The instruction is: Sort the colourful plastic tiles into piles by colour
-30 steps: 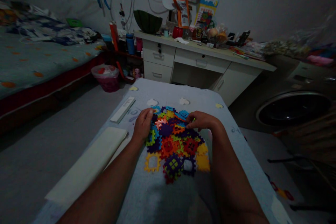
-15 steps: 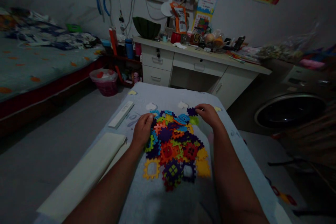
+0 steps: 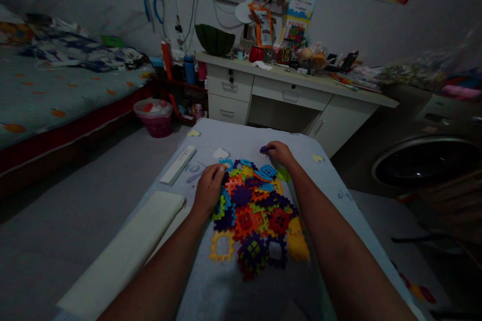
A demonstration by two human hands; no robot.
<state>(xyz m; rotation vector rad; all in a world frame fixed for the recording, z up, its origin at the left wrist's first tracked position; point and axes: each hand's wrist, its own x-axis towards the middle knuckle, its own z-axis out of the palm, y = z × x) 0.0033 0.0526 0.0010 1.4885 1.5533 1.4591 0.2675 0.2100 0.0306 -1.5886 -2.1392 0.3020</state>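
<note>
A pile of colourful plastic interlocking building pieces (image 3: 241,194), toothed along their edges, lies on the cloth-covered table (image 3: 203,301). Above the far edge of the pile, my right hand (image 3: 280,153) pinches a dark purple building piece (image 3: 265,150), seen nearly edge-on. My left hand (image 3: 210,185) rests against the pile's left side, fingers together; what they hold, if anything, is hidden. Nearest me lie a yellow frame piece (image 3: 222,232), a purple piece with a green window (image 3: 253,248), and yellow square pieces (image 3: 298,246).
Left of the pile are a long white box (image 3: 178,165) and a folded pale pad (image 3: 131,241). Beyond the table stands a white desk (image 3: 231,77) crowded with items. A pink bin (image 3: 156,123) is on the floor, a bed (image 3: 68,90) at left, a washing machine (image 3: 410,150) at right.
My right hand has moved left and slightly away from me, turning the purple piece from flat to nearly edge-on. My left hand stays by the pile. The whole view has shifted slightly.
</note>
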